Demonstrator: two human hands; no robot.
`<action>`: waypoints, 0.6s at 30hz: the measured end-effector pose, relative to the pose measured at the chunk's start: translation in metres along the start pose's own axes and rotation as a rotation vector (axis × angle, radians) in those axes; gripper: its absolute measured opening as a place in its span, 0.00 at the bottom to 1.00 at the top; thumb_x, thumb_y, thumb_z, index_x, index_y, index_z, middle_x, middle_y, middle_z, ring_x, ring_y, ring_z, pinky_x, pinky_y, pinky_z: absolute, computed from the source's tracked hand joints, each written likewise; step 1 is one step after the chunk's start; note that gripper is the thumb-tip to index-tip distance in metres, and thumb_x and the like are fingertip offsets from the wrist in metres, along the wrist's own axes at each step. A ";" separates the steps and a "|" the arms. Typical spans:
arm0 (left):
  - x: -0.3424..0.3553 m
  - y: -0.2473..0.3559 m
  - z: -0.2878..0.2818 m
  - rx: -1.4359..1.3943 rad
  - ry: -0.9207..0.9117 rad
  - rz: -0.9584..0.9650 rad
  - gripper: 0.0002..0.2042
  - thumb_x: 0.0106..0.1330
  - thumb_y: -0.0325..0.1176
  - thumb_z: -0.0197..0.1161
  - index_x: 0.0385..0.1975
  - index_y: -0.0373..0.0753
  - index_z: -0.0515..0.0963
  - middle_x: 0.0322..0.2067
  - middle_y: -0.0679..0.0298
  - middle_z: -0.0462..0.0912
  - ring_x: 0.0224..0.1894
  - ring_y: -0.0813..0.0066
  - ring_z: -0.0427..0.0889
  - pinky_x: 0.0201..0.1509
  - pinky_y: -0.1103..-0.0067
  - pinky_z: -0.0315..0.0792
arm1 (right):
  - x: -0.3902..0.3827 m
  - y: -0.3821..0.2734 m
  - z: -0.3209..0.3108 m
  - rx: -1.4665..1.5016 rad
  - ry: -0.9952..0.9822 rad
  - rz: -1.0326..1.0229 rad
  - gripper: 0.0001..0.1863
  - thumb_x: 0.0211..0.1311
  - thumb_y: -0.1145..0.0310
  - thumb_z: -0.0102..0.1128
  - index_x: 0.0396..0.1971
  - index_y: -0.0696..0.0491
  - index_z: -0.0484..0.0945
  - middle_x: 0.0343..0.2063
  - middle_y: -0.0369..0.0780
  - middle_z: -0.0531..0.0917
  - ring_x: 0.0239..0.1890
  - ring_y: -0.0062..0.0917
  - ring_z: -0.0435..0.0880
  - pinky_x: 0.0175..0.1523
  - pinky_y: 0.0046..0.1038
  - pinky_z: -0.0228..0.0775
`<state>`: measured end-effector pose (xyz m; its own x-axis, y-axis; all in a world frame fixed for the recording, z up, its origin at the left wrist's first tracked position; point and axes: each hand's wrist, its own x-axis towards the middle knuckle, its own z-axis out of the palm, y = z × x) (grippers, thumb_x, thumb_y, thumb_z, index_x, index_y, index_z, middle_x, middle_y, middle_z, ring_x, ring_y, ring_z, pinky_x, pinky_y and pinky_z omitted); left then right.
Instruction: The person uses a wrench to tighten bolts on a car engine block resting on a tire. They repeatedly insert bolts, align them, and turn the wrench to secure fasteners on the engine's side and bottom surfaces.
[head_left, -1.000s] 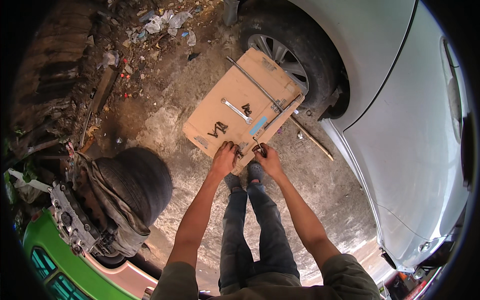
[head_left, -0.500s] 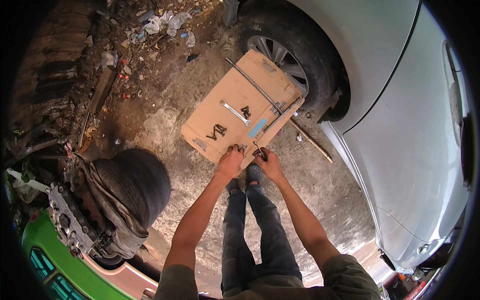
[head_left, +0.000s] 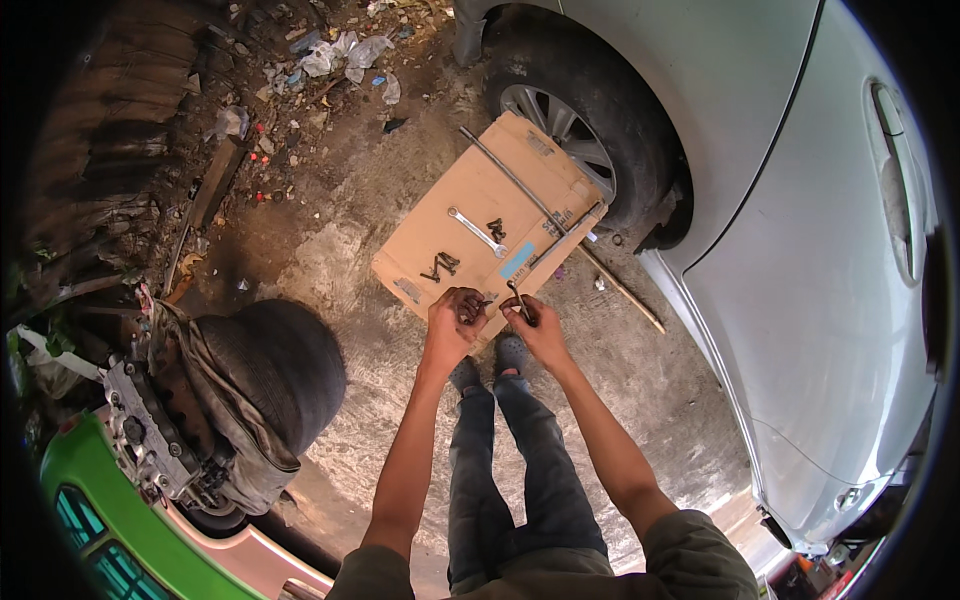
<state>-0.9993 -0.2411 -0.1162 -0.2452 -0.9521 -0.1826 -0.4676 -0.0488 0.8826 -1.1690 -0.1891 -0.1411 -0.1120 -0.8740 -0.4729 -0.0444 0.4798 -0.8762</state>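
Cardboard [head_left: 415,235] above gritty concrete [head_left: 325,250], apparently laid out to keep loose parts out of the dirt. Two clusters of dark bolts [head_left: 441,266] flank a silvery spanner [head_left: 477,232], one toward the left corner, presumably for easy sorting. By the near corner, the right hand [head_left: 540,330] pinches a tool [head_left: 517,293] in its grip; whether the left hand's [head_left: 453,325] curled grip encloses anything cannot be told. The tool is slender, metallic, seemingly bent at its tip.

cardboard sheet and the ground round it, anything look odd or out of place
Yes: plastic scraps and other litter lie strewn over the ground at upper left, beyond the cardboard sheet, looking like uncleared rubbish. On the sheet, the wrench and dark bolt-like pieces lie loose, but nothing looks spilled.
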 end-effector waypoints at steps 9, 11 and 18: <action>-0.075 0.151 -0.073 0.056 0.230 0.223 0.10 0.52 0.18 0.64 0.35 0.31 0.77 0.32 0.57 0.78 0.28 0.64 0.78 0.33 0.73 0.73 | -0.082 -0.156 0.009 0.000 -0.052 -0.233 0.12 0.59 0.66 0.66 0.34 0.62 0.81 0.20 0.38 0.81 0.22 0.17 0.75 0.29 0.24 0.66; -0.101 0.177 -0.092 0.040 0.283 0.263 0.10 0.53 0.19 0.65 0.35 0.31 0.77 0.32 0.57 0.78 0.28 0.64 0.78 0.33 0.72 0.73 | -0.108 -0.183 0.012 -0.005 -0.097 -0.281 0.12 0.59 0.67 0.65 0.34 0.62 0.81 0.22 0.39 0.83 0.24 0.18 0.78 0.31 0.24 0.68; -0.227 0.211 -0.143 0.012 0.446 0.341 0.09 0.54 0.20 0.65 0.35 0.30 0.78 0.32 0.55 0.79 0.32 0.59 0.80 0.36 0.74 0.74 | -0.216 -0.213 0.059 -0.126 -0.202 -0.385 0.14 0.62 0.64 0.63 0.33 0.62 0.81 0.21 0.40 0.83 0.25 0.18 0.78 0.32 0.25 0.68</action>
<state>-0.9204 -0.0786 0.1734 -0.0025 -0.9488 0.3160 -0.4349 0.2856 0.8540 -1.0763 -0.1066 0.1423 0.1322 -0.9820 -0.1348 -0.1669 0.1120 -0.9796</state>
